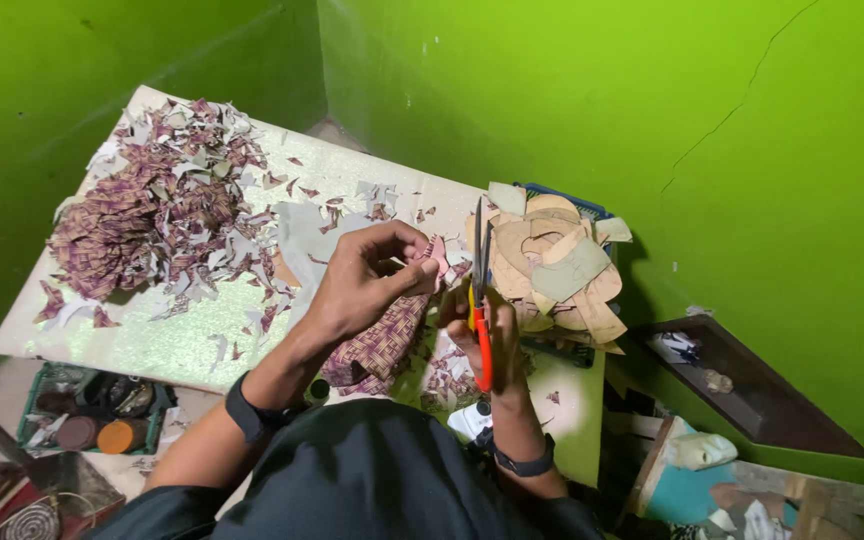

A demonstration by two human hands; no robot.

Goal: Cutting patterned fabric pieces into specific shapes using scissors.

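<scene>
Two hands [362,280] [487,335] near table edge [102,352] (scissors [479,290] upright).

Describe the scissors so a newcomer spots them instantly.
Start at the pale table against the green wall. Near its right end, the right hand holds the scissors beside a stack of tan cardboard cutouts. Only they have orange handles and upward-pointing metal blades.

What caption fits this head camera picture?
Left hand holds woven purple piece while right hand cuts with orange scissors.
</scene>
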